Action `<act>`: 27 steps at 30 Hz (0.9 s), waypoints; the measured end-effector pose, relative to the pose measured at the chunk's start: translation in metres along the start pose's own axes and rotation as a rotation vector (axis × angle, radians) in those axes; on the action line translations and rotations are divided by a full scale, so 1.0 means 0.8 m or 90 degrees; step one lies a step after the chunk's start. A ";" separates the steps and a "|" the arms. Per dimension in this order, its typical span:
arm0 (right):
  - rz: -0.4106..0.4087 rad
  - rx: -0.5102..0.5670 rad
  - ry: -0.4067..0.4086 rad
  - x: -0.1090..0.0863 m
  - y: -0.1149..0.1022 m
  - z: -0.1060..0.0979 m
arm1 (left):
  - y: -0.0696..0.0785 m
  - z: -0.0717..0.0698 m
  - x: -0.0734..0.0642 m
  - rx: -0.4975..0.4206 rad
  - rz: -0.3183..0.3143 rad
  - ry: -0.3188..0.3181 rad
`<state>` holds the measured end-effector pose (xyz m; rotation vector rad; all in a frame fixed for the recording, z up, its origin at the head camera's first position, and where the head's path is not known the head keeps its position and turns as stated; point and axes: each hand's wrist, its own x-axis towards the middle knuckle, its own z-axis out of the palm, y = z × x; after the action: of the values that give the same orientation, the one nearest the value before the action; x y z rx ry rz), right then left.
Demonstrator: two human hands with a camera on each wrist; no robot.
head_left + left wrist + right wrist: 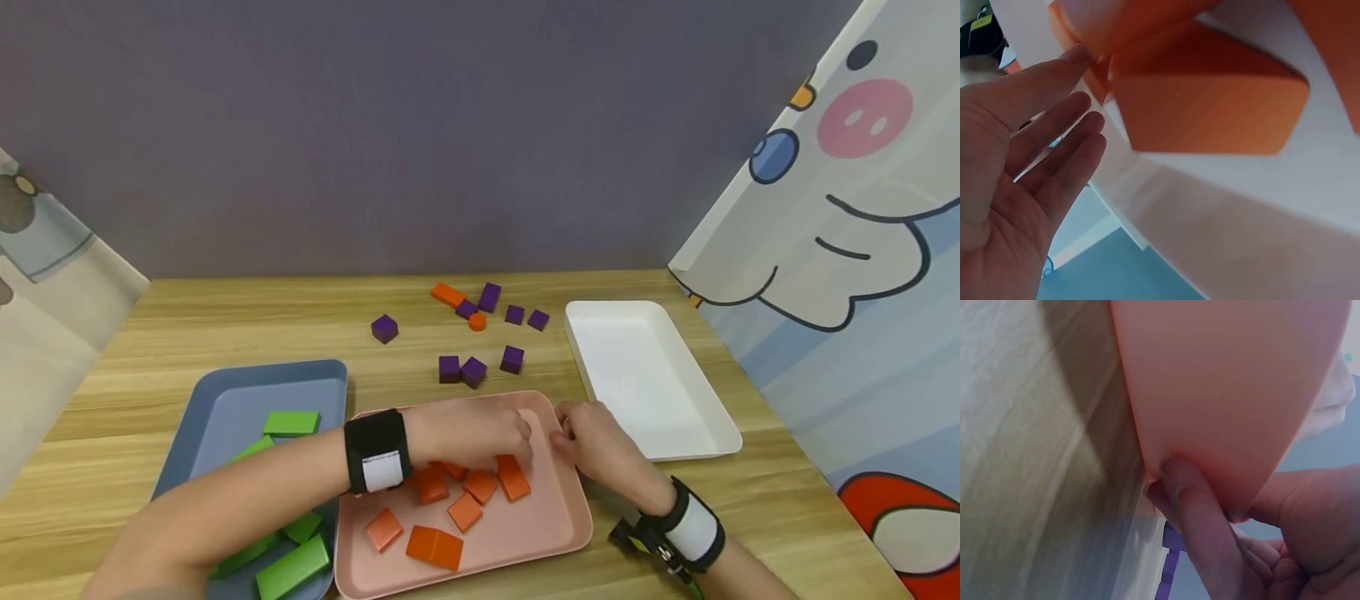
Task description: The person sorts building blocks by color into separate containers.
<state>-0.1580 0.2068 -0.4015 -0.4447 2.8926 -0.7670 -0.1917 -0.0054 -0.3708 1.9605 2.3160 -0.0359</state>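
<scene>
In the head view, a pink tray (540,525) at the front middle holds several orange blocks (435,547). My left hand (472,433) reaches over its far part, above some of these blocks. The left wrist view shows that hand (1022,144) with thumb and fingers apart and nearly straight, the tips next to an orange block (1210,115). At the tray's far right corner, my right hand (600,437) grips the rim. Its fingers (1194,506) press the outer wall of the pink tray (1222,394) in the right wrist view, while the thumb goes over the edge.
Left of the pink tray stands a blue tray (225,400) with several green blocks (292,423). A white tray (652,383) stands on the right. Several purple blocks (512,359) and a few orange pieces (448,294) lie behind, before a grey wall (405,150).
</scene>
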 end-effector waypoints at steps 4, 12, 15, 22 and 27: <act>0.000 0.001 0.000 0.001 0.000 -0.002 | -0.008 -0.010 -0.003 -0.041 -0.016 0.008; 0.003 -0.004 0.003 0.001 -0.001 -0.001 | -0.045 -0.024 -0.006 -0.033 -0.059 0.106; 0.007 -0.006 0.005 0.002 -0.002 0.000 | -0.068 -0.024 -0.010 -0.039 -0.116 0.129; 0.019 -0.005 0.004 0.001 -0.002 0.002 | -0.125 -0.018 -0.012 -0.054 -0.243 0.119; 0.006 -0.002 0.007 -0.001 -0.001 0.002 | -0.150 -0.021 -0.012 -0.084 -0.309 0.079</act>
<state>-0.1568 0.2054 -0.4025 -0.4272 2.9043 -0.7667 -0.3097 -0.0333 -0.3597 1.3385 2.7376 0.1984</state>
